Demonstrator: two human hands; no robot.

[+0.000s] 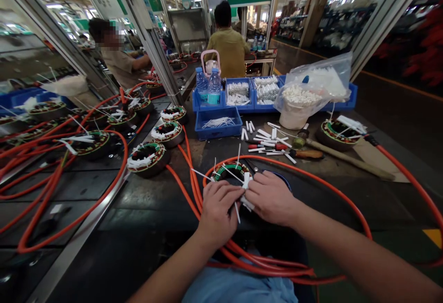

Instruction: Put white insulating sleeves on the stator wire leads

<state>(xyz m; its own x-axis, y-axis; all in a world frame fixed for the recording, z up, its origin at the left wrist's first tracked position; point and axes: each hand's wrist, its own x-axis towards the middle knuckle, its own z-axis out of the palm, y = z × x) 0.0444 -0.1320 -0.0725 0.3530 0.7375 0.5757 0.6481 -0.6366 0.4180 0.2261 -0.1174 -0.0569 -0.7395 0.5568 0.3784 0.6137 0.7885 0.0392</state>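
Matte dark workbench [152, 210], wire-wound ring [220, 172], left hand [221, 204], right hand [272, 198], both apparently pinching white strip [246, 180]

The bare left forearm [173, 262] slants up and inward from the bottom edge, the bare right forearm [360, 247] from the lower right. The left grip [220, 201] lies back upward, fingers [225, 191] bent and angled rightward. The right grip [270, 198] faces it, curled, knuckles up. Their fingertips come close together; whether they touch or pinch is hidden.
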